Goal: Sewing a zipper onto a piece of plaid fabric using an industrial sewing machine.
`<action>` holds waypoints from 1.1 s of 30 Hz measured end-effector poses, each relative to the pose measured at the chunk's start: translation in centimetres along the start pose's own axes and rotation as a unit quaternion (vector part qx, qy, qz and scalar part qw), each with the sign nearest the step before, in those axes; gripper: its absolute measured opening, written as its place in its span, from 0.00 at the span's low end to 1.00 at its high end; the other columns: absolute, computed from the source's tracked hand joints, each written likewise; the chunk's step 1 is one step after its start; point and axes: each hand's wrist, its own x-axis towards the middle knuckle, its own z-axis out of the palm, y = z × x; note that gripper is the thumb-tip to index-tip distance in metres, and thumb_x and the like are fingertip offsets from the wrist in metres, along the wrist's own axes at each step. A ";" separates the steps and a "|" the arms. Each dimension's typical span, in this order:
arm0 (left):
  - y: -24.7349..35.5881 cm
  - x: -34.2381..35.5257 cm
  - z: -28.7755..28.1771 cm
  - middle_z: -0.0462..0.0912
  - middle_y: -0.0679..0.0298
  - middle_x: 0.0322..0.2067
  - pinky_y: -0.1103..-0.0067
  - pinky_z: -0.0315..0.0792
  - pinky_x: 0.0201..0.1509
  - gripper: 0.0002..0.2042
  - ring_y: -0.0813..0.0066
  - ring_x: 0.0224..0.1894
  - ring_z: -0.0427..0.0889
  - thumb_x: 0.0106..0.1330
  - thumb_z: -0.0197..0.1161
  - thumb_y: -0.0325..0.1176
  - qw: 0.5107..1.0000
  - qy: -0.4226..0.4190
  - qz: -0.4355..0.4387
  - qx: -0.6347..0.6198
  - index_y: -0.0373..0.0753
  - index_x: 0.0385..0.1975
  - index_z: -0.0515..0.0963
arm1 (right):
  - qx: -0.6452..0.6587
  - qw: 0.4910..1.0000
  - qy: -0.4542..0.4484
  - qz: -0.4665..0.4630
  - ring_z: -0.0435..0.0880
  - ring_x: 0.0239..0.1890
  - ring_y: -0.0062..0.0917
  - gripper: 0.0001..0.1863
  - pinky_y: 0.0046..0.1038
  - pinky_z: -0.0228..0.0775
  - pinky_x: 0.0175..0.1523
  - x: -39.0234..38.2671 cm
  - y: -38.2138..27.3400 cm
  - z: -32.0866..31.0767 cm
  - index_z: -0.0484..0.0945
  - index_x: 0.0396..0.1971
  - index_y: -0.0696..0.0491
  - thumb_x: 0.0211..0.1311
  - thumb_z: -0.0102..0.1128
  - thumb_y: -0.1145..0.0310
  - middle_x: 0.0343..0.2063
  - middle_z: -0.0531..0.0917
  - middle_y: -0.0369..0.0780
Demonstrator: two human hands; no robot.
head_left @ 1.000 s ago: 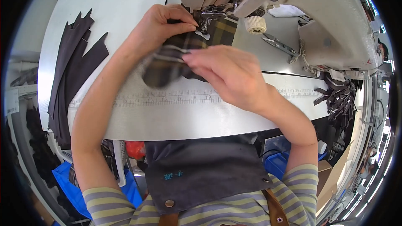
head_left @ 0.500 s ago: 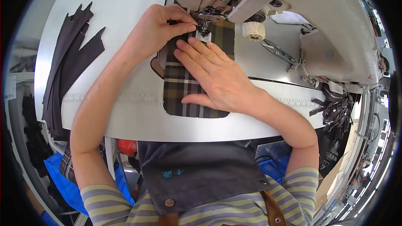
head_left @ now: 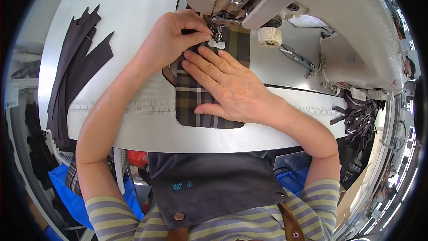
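Note:
A dark plaid fabric panel (head_left: 188,107) with rounded near corners lies under the presser foot (head_left: 217,33) of a sewing machine (head_left: 303,0). My right hand (head_left: 227,82) rests flat on the panel, fingers stretched toward the foot and thumb out to the left. Just left of the foot, my left hand (head_left: 180,35) has its thumb and forefinger pinched together at the panel's dark edge. What lies between those fingertips is too small to make out. A small white piece (head_left: 217,44) shows just in front of the foot.
Long dark fabric strips (head_left: 73,62) lie at the table's left. A ruler scale (head_left: 147,107) runs across the tabletop (head_left: 133,131). Thread snips (head_left: 296,58) lie right of the foot, below a white knob (head_left: 269,35). A bundle of dark zipper-like strips (head_left: 356,116) hangs at the right edge.
The plaid panel sits slightly nearer to me. My right hand has slid a little toward me with it, and my left fingertips have moved slightly right and nearer, still pinched.

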 end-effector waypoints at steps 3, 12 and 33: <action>-0.5 -0.4 0.3 0.82 0.64 0.31 0.78 0.74 0.41 0.06 0.68 0.33 0.80 0.54 0.64 0.25 0.979 0.032 0.146 0.140 0.35 0.30 0.84 | 0.005 1.000 0.021 -0.013 0.65 0.65 0.38 0.37 0.42 0.57 0.67 -0.4 0.2 -0.1 0.65 0.62 0.57 0.61 0.57 0.47 0.62 0.68 0.45; -0.8 -0.9 0.6 0.82 0.68 0.32 0.77 0.76 0.36 0.07 0.68 0.33 0.81 0.52 0.65 0.25 0.920 0.059 0.277 0.269 0.40 0.31 0.83 | 0.072 0.976 0.151 0.137 0.80 0.42 0.34 0.14 0.30 0.72 0.48 0.0 5.2 -1.5 0.79 0.47 0.50 0.62 0.57 0.78 0.37 0.82 0.40; -0.9 -1.0 0.2 0.82 0.68 0.33 0.77 0.78 0.34 0.06 0.69 0.33 0.82 0.51 0.65 0.24 0.916 0.050 0.294 0.267 0.39 0.30 0.82 | -0.097 0.987 0.122 0.044 0.79 0.45 0.29 0.28 0.26 0.78 0.34 -0.8 4.4 -0.9 0.80 0.48 0.50 0.42 0.57 0.84 0.50 0.77 0.35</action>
